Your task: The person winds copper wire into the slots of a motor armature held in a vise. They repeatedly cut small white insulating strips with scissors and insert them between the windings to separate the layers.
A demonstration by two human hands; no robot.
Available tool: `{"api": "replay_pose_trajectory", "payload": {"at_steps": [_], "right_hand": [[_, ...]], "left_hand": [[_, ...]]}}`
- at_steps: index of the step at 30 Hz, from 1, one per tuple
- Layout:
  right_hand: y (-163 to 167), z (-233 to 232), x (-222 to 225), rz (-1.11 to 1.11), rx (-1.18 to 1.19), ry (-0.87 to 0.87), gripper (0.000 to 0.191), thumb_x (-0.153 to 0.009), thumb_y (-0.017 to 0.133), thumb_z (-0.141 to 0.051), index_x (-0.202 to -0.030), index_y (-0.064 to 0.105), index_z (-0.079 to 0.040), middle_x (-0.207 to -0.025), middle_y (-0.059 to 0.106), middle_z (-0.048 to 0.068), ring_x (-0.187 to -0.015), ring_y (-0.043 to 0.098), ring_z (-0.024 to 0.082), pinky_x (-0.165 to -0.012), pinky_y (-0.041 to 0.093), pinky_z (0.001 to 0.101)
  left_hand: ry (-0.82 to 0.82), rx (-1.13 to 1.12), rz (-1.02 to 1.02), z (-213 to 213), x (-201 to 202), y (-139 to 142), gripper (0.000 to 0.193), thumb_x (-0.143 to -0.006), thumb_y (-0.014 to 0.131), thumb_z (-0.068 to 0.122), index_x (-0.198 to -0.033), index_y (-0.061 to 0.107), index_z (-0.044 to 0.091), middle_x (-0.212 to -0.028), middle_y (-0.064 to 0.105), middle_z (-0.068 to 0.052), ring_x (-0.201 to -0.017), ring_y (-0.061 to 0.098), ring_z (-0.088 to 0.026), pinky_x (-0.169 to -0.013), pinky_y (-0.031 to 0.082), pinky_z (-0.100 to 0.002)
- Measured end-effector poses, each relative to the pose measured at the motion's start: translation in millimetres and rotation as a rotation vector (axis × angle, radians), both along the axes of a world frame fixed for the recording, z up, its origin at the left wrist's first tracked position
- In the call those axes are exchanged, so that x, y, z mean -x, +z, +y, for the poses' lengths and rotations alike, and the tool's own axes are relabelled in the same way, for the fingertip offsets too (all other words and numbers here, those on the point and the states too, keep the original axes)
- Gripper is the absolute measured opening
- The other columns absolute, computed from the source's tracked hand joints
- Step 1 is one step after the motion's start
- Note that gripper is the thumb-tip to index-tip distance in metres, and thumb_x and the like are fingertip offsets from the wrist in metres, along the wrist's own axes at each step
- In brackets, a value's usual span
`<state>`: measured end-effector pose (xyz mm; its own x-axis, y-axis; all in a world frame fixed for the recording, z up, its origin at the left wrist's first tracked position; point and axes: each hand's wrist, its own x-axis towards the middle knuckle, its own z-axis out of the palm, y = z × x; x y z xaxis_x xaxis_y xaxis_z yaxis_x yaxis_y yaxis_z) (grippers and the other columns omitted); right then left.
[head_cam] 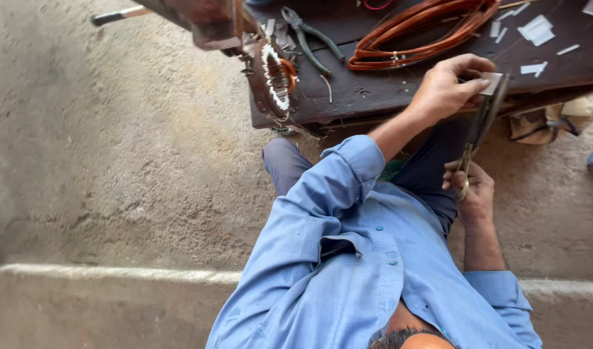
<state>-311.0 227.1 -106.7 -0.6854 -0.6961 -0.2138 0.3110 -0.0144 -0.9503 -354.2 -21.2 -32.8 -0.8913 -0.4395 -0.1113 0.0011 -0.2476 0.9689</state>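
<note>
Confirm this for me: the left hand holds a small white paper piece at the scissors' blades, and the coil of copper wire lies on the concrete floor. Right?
Not quite. The head view shows the coil of copper wire lying on the dark wooden workbench, not on the floor. The rest holds: the left hand pinches the white paper piece at the blades of the scissors.

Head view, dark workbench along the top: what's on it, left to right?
Stator core with white slot liners → pliers → copper wire coil → left hand pinching a white paper piece → loose white paper pieces.
</note>
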Motion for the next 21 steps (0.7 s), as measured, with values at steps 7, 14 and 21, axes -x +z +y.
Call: {"api": "replay_pose_trajectory", "payload": {"at_steps": [7, 14, 21], "right_hand": [[11, -2, 5, 0.036, 0.008, 0.018, 0.059, -0.1, 0.075, -0.048, -0.119, 0.065, 0.007, -0.095, 0.066, 0.008, -0.082, 0.063, 0.014, -0.076, 0.052, 0.0249], [-8, 1, 4, -0.016, -0.001, -0.022, 0.056, -0.095, 0.076, -0.049, -0.114, 0.068, 0.003, -0.092, 0.067, 0.007, -0.077, 0.065, 0.014, -0.07, 0.054, 0.0251], [-5, 11, 1, 0.005, 0.037, -0.033, 0.054, -0.09, 0.08, -0.046, -0.111, 0.068, 0.001, -0.086, 0.065, 0.003, -0.071, 0.062, 0.01, -0.064, 0.051, 0.0219]], "left_hand": [[0.129, 0.42, 0.067, 8, -2, 10, 0.036, -0.093, 0.078, 0.013, -0.127, 0.071, 0.015, -0.102, 0.079, -0.002, -0.092, 0.077, -0.01, -0.079, 0.066, -0.024], [0.019, -0.004, 0.106, 4, 10, 2, 0.029, -0.096, 0.072, 0.002, -0.125, 0.071, 0.0, -0.103, 0.077, -0.009, -0.078, 0.072, -0.013, -0.067, 0.062, -0.027], [-0.001, -0.119, -0.014, 8, 6, 10, 0.03, -0.09, 0.075, -0.002, -0.119, 0.069, -0.002, -0.098, 0.077, -0.011, -0.074, 0.071, -0.013, -0.063, 0.062, -0.026]]}}
